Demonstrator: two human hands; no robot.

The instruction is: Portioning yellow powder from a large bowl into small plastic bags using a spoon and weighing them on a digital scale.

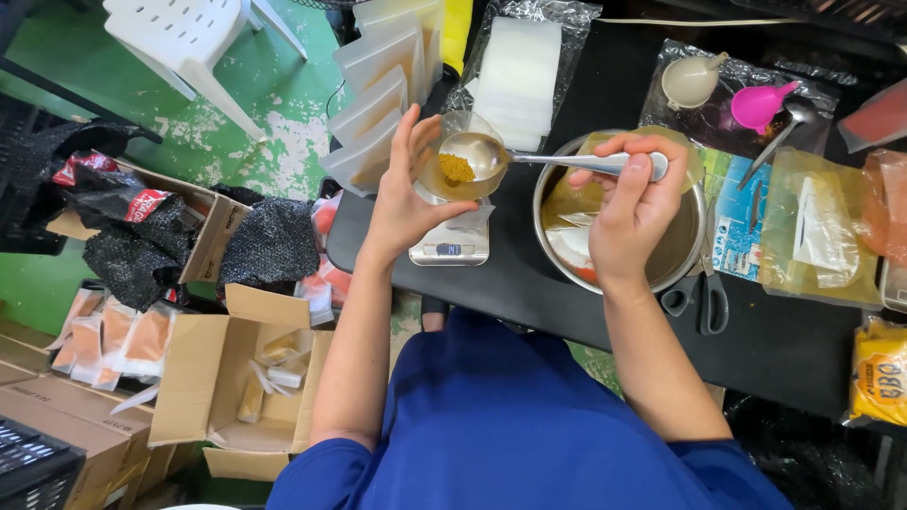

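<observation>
The left hand (404, 194) cups a small clear cup (460, 166) above a digital scale (452, 241) on the black table (775, 340). The right hand (631, 203) grips a metal spoon (557, 161), its bowl tipped over the yellow granules (456, 169) in the cup, beside a steel bowl (685, 250).

A white plastic chair (194, 42) stands on the green floor (57, 85). Open cardboard boxes (241, 378) sit lower left. Black-handled scissors (704, 302), a pink plastic funnel (759, 104) and a yellow snack packet (879, 373) lie on the black table (784, 345).
</observation>
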